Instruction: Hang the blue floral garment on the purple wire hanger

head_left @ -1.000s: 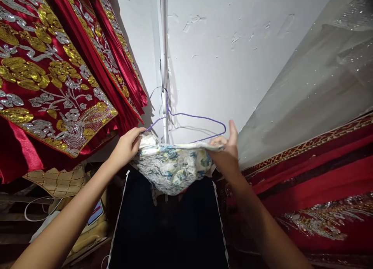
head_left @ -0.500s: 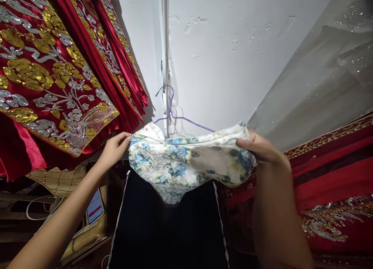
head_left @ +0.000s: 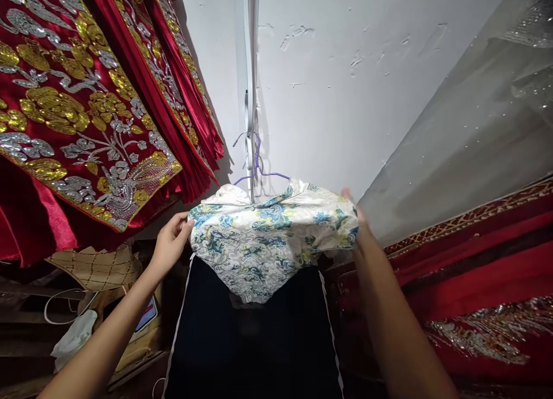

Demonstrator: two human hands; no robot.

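Note:
A floral blouse [head_left: 259,243], white with blue, yellow and green flowers, hangs from a purple wire hanger [head_left: 276,174]. Below it falls a dark cloth [head_left: 254,341] with white edging down both sides. My left hand [head_left: 171,243] pinches the end of the blouse's left-side sleeve between thumb and fingers. At the opposite sleeve is my right hand [head_left: 362,223], blurred and partly behind the fabric. One of its fingertips shows above the sleeve's edge, but its grip is hidden.
Red garments [head_left: 86,111] with gold and silver embroidery hang at left. A pale sheer sparkling cloth [head_left: 458,140] hangs at right above red sequined fabric [head_left: 488,284]. A metal rail [head_left: 250,53] runs along the white wall. A phone [head_left: 147,315] lies at lower left, near a white plastic bag [head_left: 76,335].
The right sleeve has been turned and spread out, and the blouse's neckline now shows around the hanger. My right hand has shifted left and behind the sleeve. My left hand still pinches its side.

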